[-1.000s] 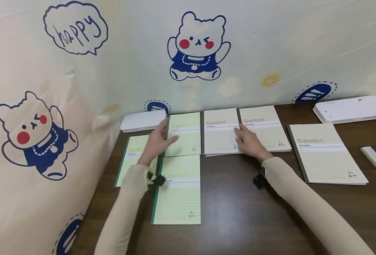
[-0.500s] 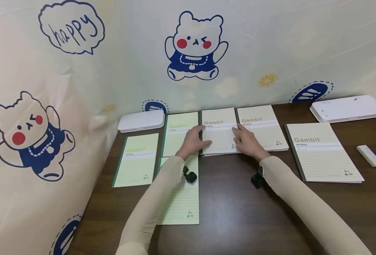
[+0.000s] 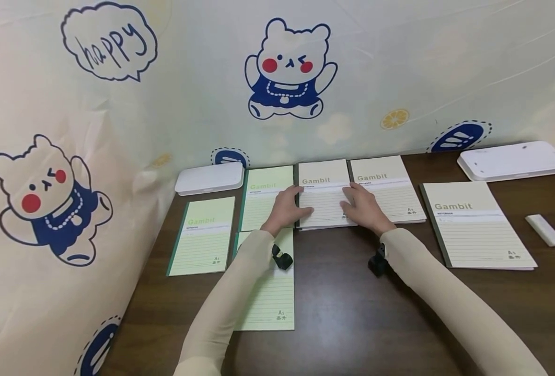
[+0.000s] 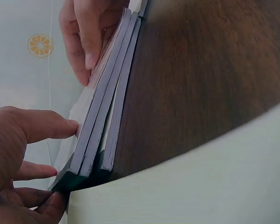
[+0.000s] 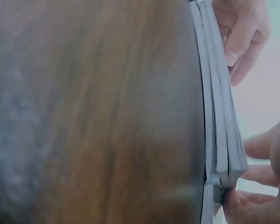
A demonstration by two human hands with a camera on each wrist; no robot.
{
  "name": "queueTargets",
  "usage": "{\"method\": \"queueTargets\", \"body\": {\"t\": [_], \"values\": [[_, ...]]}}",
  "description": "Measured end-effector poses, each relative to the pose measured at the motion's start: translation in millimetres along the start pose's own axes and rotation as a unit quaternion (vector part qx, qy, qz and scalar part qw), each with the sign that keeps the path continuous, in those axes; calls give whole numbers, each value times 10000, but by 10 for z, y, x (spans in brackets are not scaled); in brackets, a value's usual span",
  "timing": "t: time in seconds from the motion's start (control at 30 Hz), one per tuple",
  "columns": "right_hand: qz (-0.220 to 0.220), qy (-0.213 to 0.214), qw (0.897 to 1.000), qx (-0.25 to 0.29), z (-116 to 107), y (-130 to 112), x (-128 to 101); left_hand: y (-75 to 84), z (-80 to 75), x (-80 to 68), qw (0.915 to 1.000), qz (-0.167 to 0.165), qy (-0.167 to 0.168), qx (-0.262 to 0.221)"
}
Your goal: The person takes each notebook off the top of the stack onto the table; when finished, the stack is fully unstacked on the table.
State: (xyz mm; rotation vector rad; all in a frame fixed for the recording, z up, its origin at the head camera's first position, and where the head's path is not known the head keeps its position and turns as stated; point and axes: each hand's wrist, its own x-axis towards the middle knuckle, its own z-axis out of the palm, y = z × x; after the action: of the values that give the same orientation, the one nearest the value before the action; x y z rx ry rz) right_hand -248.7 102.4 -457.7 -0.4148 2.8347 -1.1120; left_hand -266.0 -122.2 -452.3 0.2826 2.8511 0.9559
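A stack of beige "Gambit" notebooks lies at the middle back of the dark wooden table. My left hand holds its left near corner, fingers on the cover. My right hand holds its right near side. In the left wrist view the stack shows three cover edges, with my left thumb under the near corner and the fingers on top. In the right wrist view the stack has my right thumb at its near edge and the fingers above.
Three green notebooks lie to the left. One beige notebook and a larger one lie to the right. White trays sit at the back, a small white block at the far right. A bear-print curtain walls the table.
My left hand left the back green notebook and moved right to the left edge of the beige stack. My right hand slid slightly left on that stack.
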Motion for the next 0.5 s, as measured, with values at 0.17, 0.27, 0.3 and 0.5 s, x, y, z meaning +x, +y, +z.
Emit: {"method": "queueTargets", "body": {"t": [0.17,0.27,0.3,0.5], "values": [[142,146,9997,-137,17,-2,56,-27,5,-6,10000,-34,7,-22],[312,227,9993,-1,1,-3,75,-36,4,-8,9999,-14,-27,-103],[359,228,9991,27,-8,-4,84,-36,1,-7,9999,-5,-32,-143],[686,49,9975,186,-109,-26,139,-18,-24,-2,9996,71,-32,-289]]}}
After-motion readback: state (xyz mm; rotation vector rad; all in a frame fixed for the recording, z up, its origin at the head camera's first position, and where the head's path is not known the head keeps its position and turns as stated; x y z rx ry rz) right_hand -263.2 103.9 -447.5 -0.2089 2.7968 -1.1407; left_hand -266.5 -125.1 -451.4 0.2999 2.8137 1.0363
